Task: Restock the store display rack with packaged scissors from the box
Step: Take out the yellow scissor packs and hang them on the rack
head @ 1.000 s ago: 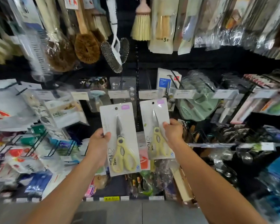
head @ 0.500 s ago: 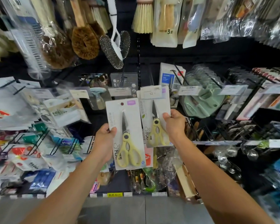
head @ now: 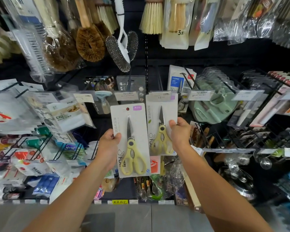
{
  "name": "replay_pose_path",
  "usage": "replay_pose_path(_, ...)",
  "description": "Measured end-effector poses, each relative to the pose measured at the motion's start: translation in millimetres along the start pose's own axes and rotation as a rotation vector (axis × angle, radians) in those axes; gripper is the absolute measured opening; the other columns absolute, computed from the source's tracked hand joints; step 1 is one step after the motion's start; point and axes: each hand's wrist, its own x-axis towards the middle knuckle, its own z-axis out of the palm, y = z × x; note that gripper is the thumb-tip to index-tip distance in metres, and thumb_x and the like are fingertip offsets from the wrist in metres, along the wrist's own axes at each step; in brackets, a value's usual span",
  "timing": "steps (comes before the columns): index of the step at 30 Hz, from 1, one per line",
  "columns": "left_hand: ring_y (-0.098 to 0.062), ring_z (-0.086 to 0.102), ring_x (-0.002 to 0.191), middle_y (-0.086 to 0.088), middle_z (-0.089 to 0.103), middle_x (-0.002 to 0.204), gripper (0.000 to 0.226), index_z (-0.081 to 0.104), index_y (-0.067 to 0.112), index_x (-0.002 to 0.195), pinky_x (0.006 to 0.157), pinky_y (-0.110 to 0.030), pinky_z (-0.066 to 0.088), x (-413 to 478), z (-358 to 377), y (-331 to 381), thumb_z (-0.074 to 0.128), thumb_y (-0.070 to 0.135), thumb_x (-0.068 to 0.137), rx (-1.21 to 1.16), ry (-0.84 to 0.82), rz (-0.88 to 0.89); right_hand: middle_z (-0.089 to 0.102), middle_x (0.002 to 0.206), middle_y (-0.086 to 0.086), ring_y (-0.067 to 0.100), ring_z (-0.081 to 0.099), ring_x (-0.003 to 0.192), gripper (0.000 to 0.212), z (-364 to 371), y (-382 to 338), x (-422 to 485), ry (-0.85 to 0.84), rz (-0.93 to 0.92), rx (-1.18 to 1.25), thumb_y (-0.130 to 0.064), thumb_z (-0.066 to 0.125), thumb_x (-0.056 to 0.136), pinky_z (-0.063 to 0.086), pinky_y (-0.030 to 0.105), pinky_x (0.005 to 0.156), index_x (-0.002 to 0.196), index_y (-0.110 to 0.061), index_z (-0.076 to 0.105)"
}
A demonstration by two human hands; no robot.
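Note:
Two white cards, each with yellow-handled scissors, are held up in front of the rack. My left hand (head: 109, 144) grips the left pack (head: 130, 139) by its left edge, thumb on the front. My right hand (head: 180, 133) grips the right pack (head: 161, 124) by its right edge. The right pack's top sits up behind the price tag (head: 160, 96) of a rack hook; whether it hangs on the hook is hidden. The left pack is lower and nearer to me, free of any hook. No box is in view.
Black wire hooks (head: 189, 79) with price tags stick out toward me across the rack. Brushes (head: 89, 39) hang above, a green lidded item (head: 213, 106) hangs at right, and bagged goods (head: 64, 113) crowd the left. Grey floor (head: 141, 218) lies below.
Both hands have risen and moved toward the rack. The right pack went up until its top slid behind the price tag; the left pack followed to just left of it.

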Motion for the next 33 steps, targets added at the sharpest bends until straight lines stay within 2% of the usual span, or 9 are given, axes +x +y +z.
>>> replay_pose_path(5,-0.026,0.07,0.092,-0.002,0.074,0.101,0.023,0.066,0.024,0.091,0.082,-0.045,0.057,1,3,2,0.049,0.01,0.099,0.001,0.002,0.001,0.068,0.081,0.0,0.009,0.059,0.07,0.023,7,-3,4,-0.025,-0.005,0.028,-0.003,0.054,0.092,0.045,0.019,0.063,0.079,-0.019,0.065)
replay_pose_path(11,-0.024,0.069,0.091,0.0,0.073,0.1,0.023,0.065,0.024,0.09,0.079,-0.043,0.057,2,5,4,0.049,0.009,0.1,0.008,0.019,0.014,0.068,0.09,0.008,0.015,0.06,0.08,0.014,-1,8,6,-0.003,0.013,0.025,-0.001,0.054,0.092,0.046,0.021,0.069,0.091,-0.008,0.066)
replay_pose_path(15,-0.021,0.07,0.089,0.0,0.074,0.101,0.023,0.066,0.024,0.092,0.073,-0.037,0.055,2,5,2,0.049,0.009,0.099,-0.002,0.012,0.016,0.067,0.082,0.002,0.011,0.057,0.074,0.022,0,8,5,-0.022,0.007,0.063,0.0,0.054,0.092,0.045,0.018,0.067,0.079,-0.014,0.065)
replay_pose_path(18,-0.022,0.07,0.092,0.001,0.073,0.103,0.024,0.066,0.025,0.093,0.076,-0.039,0.056,2,7,3,0.049,0.009,0.099,-0.004,0.011,0.012,0.064,0.078,0.001,0.01,0.053,0.069,0.013,5,4,9,-0.028,0.016,0.068,-0.001,0.054,0.092,0.043,0.019,0.064,0.087,-0.003,0.065)
replay_pose_path(22,-0.023,0.07,0.097,0.001,0.073,0.106,0.024,0.067,0.024,0.096,0.082,-0.043,0.057,2,9,6,0.049,0.009,0.1,-0.011,0.003,0.004,0.066,0.079,-0.002,0.009,0.058,0.069,0.013,10,3,16,-0.011,0.038,0.061,-0.005,0.056,0.092,0.045,0.019,0.06,0.096,-0.008,0.068)
replay_pose_path(25,-0.025,0.069,0.098,-0.002,0.073,0.107,0.022,0.066,0.022,0.096,0.085,-0.046,0.056,2,9,7,0.049,0.009,0.1,-0.012,0.009,-0.002,0.066,0.08,0.0,0.012,0.059,0.073,0.016,12,5,21,-0.006,0.031,0.031,-0.005,0.057,0.092,0.047,0.022,0.066,0.084,-0.014,0.066)
replay_pose_path(27,-0.023,0.07,0.094,-0.002,0.073,0.106,0.021,0.066,0.022,0.095,0.079,-0.043,0.058,2,9,7,0.049,0.009,0.1,-0.003,0.018,0.001,0.066,0.083,0.004,0.014,0.059,0.075,0.022,14,4,27,-0.005,0.018,0.011,-0.004,0.057,0.092,0.048,0.025,0.071,0.077,-0.018,0.064)
replay_pose_path(30,-0.018,0.072,0.085,0.001,0.074,0.101,0.022,0.066,0.023,0.094,0.064,-0.033,0.056,0,10,8,0.049,0.009,0.099,0.002,0.026,-0.007,0.067,0.081,-0.001,0.01,0.058,0.071,0.018,22,0,40,-0.012,0.033,0.009,-0.006,0.057,0.092,0.046,0.022,0.07,0.084,-0.018,0.067)
replay_pose_path(33,-0.021,0.071,0.087,0.001,0.073,0.102,0.021,0.065,0.022,0.095,0.066,-0.034,0.057,-4,11,7,0.049,0.01,0.1,0.011,0.022,-0.025,0.065,0.075,-0.009,0.006,0.059,0.068,0.019,30,-5,55,-0.02,0.06,-0.014,-0.009,0.058,0.093,0.043,0.016,0.062,0.08,-0.022,0.064)
